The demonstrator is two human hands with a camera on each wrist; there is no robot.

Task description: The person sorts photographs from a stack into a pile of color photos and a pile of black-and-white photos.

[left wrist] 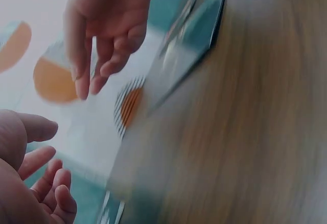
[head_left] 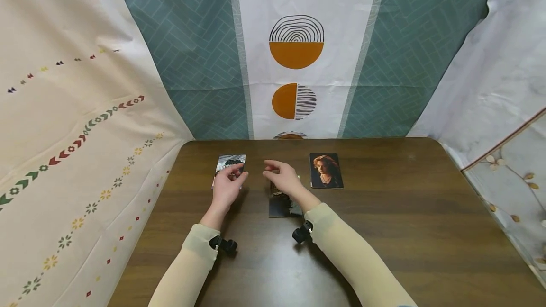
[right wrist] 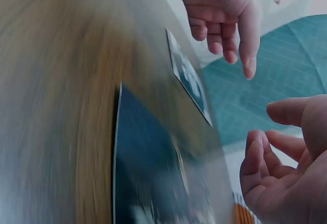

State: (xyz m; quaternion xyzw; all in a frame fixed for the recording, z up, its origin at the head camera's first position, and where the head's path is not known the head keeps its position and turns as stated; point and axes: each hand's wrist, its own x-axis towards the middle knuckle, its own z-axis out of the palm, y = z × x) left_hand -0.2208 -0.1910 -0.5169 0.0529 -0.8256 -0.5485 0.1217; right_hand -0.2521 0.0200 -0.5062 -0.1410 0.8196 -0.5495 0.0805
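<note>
My left hand (head_left: 225, 187) hovers over the lower part of a black-and-white picture card (head_left: 227, 159), hiding some of it. Its fingers are loosely bent and hold nothing. My right hand (head_left: 285, 180) hangs above a dark picture card (head_left: 279, 208), covering its upper part in the head view. Thumb and fingers of that hand are parted, with nothing between them. Both hands face each other across a small gap. From the right wrist, the dark card (right wrist: 145, 152) lies flat on the table, with the black-and-white card (right wrist: 189, 83) beyond it.
To the right of my right hand lies a picture card with a portrait (head_left: 326, 170). All three cards are on a brown wooden table (head_left: 405, 221). A patterned cloth (head_left: 204, 60) hangs along its back edge, and pale cloths hang at both sides.
</note>
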